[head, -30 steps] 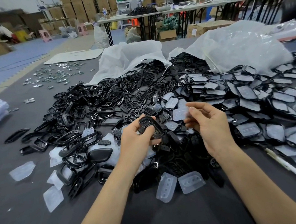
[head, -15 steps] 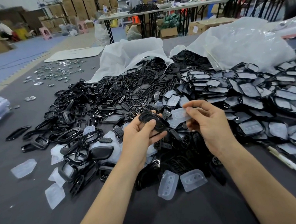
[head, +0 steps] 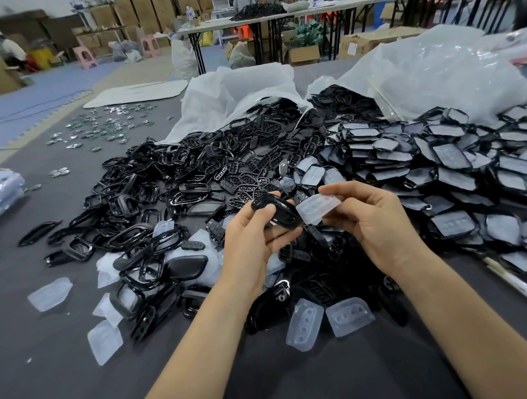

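Fingers (head: 264, 213) of the left hand (head: 252, 242) curled round a glossy black oval plastic key-fob frame (head: 283, 213), thumb pressed on its near rim, holding it up above the grey cloth-covered table (head: 52, 378). The right hand (head: 376, 224) pinched a translucent white silicone button pad (head: 316, 208) between thumb and fingertips, with the pad's left edge meeting the frame's right end.

The step in hand looked like seating the pad into the frame. The next move would call for lining the pad's outline up with the opening and pressing it in flat, while the left grip stayed firm so the frame did not twist. Finished pieces probably belonged on the overlapping heap of pad-filled black frames (head: 449, 159) to the right.

Compared with 1 s earlier, the 2 parts had gone from a clear gap to contact; against 0.5 s earlier, little had changed.
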{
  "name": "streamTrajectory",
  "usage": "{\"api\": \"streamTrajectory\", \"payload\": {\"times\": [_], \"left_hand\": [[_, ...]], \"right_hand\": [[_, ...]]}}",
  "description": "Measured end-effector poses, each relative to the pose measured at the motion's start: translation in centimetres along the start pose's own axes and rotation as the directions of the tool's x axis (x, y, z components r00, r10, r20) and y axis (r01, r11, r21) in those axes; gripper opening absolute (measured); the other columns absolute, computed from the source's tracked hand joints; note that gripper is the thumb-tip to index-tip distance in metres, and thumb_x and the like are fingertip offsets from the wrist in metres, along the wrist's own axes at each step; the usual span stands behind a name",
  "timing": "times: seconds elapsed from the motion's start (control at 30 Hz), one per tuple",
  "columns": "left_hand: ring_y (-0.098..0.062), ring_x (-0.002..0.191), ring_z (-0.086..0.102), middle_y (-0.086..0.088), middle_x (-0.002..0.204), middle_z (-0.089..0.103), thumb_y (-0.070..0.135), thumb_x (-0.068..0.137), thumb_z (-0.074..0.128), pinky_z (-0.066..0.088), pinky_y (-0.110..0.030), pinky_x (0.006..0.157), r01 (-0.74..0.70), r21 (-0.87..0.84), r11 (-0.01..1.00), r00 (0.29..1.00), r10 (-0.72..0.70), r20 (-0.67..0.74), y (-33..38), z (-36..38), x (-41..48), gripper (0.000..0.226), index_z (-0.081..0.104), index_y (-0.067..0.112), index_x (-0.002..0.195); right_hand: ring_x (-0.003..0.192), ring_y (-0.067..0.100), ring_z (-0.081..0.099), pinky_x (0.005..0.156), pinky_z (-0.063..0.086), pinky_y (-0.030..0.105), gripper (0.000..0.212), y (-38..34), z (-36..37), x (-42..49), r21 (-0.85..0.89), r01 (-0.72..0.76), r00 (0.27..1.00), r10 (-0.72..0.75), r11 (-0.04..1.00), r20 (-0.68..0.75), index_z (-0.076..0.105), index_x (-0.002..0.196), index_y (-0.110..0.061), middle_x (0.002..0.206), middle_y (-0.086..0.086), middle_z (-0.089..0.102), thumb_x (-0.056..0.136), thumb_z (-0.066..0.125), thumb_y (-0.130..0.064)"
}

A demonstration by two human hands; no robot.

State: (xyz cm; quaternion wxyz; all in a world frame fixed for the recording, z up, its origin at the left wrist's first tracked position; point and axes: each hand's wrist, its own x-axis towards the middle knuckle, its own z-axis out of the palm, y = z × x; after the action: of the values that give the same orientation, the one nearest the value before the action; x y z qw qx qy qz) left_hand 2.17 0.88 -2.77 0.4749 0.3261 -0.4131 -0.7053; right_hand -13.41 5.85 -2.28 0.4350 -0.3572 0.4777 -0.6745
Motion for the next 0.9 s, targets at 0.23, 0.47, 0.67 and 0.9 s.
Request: {"api": "streamTrajectory", "payload": {"times": [0.23, 0.47, 0.67, 0.9], "left_hand": [[-0.024, 0.079, 0.073, -0.009, 0.091, 0.075, 0.003, 0.096, 0.051, 0.058, -0.027, 0.065, -0.025, 0.047, 0.999, 0.999, 0.026, -0.025, -0.19, -0.05, 0.03, 0.018, 0.067, 0.008, 0.101], [-0.029, 0.08, 0.073, -0.017, 0.091, 0.074, 0.007, 0.099, 0.047, 0.058, -0.029, 0.063, 0.013, -0.031, 0.999, 0.995, -0.016, -0.098, -0.06, -0.05, 0.15, 0.019, 0.065, 0.004, 0.098], [-0.032, 0.081, 0.072, -0.019, 0.09, 0.073, 0.008, 0.099, 0.043, 0.058, -0.03, 0.063, 0.05, -0.121, 0.991, 0.995, -0.06, -0.078, -0.01, 0.13, 0.16, 0.022, 0.064, 0.002, 0.099], [-0.025, 0.073, 0.072, -0.014, 0.086, 0.074, 0.0, 0.098, 0.043, 0.058, -0.03, 0.063, 0.048, -0.09, 0.995, 0.996, -0.055, -0.074, -0.16, 0.21, 0.06, 0.021, 0.062, 0.004, 0.091]], "right_hand": [[0.062, 0.013, 0.061, 0.062, 0.053, 0.018, 0.028, -0.13, 0.05, -0.04, -0.059, 0.104, 0.994, -0.105, 0.993, -0.017, 0.073, 0.084, -0.012, 0.073, 0.004, 0.068, 0.081, 0.061, 0.013], [0.058, 0.011, 0.058, 0.062, 0.055, 0.022, 0.01, -0.22, 0.3, -0.16, -0.05, 0.094, 0.995, -0.096, 0.994, -0.036, 0.071, 0.072, -0.017, 0.062, -0.003, 0.062, 0.077, 0.072, -0.008], [0.061, 0.013, 0.058, 0.061, 0.053, 0.023, 0.006, -0.26, 0.17, -0.26, 0.034, 0.04, 0.999, -0.041, 0.999, 0.025, 0.072, 0.071, -0.012, 0.065, 0.002, 0.061, 0.075, 0.07, -0.017], [0.056, 0.012, 0.06, 0.059, 0.055, 0.021, 0.021, 0.23, 0.44, 0.04, 0.129, -0.04, 0.998, 0.045, 0.991, -0.043, 0.069, 0.059, -0.011, 0.058, 0.004, 0.061, 0.076, 0.069, 0.001]]}}
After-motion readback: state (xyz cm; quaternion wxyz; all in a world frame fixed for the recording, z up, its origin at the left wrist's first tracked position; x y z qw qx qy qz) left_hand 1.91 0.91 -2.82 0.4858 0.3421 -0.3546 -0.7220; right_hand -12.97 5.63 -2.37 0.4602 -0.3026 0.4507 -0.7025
